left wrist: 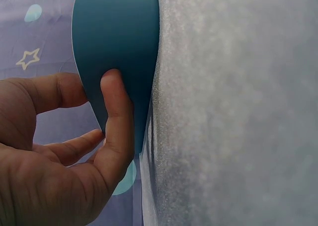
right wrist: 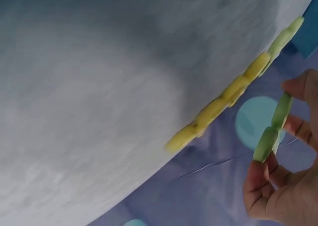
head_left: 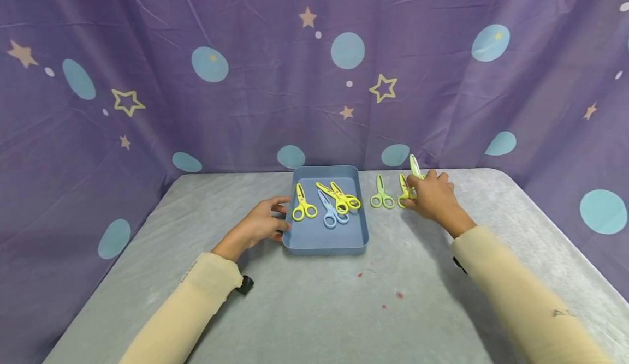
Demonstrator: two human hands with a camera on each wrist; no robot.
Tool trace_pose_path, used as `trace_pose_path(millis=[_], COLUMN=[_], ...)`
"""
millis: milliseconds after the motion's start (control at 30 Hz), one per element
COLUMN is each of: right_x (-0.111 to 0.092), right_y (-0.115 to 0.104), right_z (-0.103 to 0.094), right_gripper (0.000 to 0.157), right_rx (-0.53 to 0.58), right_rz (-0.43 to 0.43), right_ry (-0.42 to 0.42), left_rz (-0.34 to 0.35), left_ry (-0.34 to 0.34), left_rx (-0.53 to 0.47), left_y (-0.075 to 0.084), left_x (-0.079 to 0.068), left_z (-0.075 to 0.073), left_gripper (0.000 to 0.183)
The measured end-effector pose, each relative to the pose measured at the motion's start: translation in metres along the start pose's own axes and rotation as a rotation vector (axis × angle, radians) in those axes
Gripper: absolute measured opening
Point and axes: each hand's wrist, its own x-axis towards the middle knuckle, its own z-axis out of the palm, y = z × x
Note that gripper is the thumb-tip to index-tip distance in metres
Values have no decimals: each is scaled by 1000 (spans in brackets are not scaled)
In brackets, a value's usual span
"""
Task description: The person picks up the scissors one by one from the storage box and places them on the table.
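Observation:
My right hand [head_left: 432, 195] holds a pair of light green scissors [head_left: 415, 166] by the handles, blades pointing up and away. In the right wrist view, fingertips and thumb pinch its two handle loops [right wrist: 267, 144]. Just below lie yellow scissors [head_left: 403, 189], partly hidden by the hand, and another green pair [head_left: 381, 194] to their left. My left hand [head_left: 260, 222] rests its fingertips against the left wall of a blue-grey tray [head_left: 324, 246]. Inside the tray are several scissors: a yellow pair [head_left: 303, 204] at left, overlapping yellow ones [head_left: 346, 200] at right, and blue ones [head_left: 330, 211].
The tray stands at the middle of the grey-covered table [head_left: 314, 309], near its far edge. A purple curtain [head_left: 275, 107] with stars and dots hangs behind and at both sides. Small red marks [head_left: 399, 295] spot the cloth in front of the tray.

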Motion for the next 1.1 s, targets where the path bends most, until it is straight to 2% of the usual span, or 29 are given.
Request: trace_pose_path(millis=[200,333,533,767,1100], right_x=[-2,-4,-5,-5,-4], right_y=[31,48,70,87,100], right_z=[-1,-7,-19,-24,-15], right_gripper=[42,42,42,44,41], right_rx=[58,86,59,65,84], right_rz=[9,6,-10,-9,18], right_ry=[-73,-86,-123,-181,-223], left_rz=[-1,-2,-3,-2,3], left_ry=[-3,-5,-3,2,-8], left_rx=[-3,-2,-3,0,-5], left_y=[0,0,1,1,1], left_x=[-1,-2,-2,-1,-3], left_z=[0,0,0,-1,-1], left_gripper=[77,77,77,77,77])
